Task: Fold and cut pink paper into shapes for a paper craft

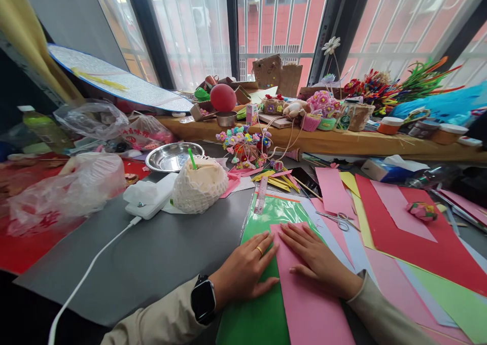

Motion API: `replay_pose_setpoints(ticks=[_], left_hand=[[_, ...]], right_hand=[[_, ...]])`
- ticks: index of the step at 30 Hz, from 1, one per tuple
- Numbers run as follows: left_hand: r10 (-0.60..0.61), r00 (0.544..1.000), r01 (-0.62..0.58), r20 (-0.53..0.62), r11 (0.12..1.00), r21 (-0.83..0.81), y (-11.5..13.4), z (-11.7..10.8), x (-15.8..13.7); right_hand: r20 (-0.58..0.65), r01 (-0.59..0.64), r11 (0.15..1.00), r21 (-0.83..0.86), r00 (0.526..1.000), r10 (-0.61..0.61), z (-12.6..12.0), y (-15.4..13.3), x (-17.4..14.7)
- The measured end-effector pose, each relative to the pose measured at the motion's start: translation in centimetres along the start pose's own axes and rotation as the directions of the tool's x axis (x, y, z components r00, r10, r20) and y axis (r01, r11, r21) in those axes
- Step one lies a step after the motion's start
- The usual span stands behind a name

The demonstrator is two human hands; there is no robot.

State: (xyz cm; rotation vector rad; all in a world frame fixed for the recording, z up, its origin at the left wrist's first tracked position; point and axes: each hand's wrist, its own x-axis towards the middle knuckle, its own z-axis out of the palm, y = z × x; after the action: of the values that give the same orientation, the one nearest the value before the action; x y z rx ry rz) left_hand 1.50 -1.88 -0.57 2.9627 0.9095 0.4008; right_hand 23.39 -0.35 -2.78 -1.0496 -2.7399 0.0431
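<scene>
Pink paper: the long pink paper [310,304] lies at the near side, a bit right of the middle, on top of a shiny green sheet [253,309].
Left hand: the person's left hand [247,264] is flat, with its thumb out to the side. It rests on the green sheet, and its fingertips are at the pink paper's left edge. One cannot tell how hard they press.
Right hand: the person's right hand [321,261] lies flat on the pink paper, fingers stretched out. It is wide, not closed around anything.
On the arms: a black watch [203,300] is on the left wrist, and a gold ring [259,250] is on a left finger.
Far end of green: a clear ruler [261,195] lies near yellow strips [279,183].
Right side: small scissors [342,222] lie on some paper. Farther right, a big red sheet [375,228] has a pink strip and a bright crumpled ball [421,211] on it.
Left side: a white netted thing [200,187] with a green straw sits near a silver plate [173,157].
Far shelf: a red ball [223,98] sits in a small tin [227,118].
</scene>
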Motion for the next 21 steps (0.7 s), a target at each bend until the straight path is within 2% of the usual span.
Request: replay_pose_setpoints(ticks=[21], left_hand=[[-0.002,1.0,0.001,0.023,1.0,0.029,0.1,-0.05,0.11]], right_hand=[[0.031,-0.019,0.999,-0.048,0.999,0.02,0.06,-0.09,0.02]])
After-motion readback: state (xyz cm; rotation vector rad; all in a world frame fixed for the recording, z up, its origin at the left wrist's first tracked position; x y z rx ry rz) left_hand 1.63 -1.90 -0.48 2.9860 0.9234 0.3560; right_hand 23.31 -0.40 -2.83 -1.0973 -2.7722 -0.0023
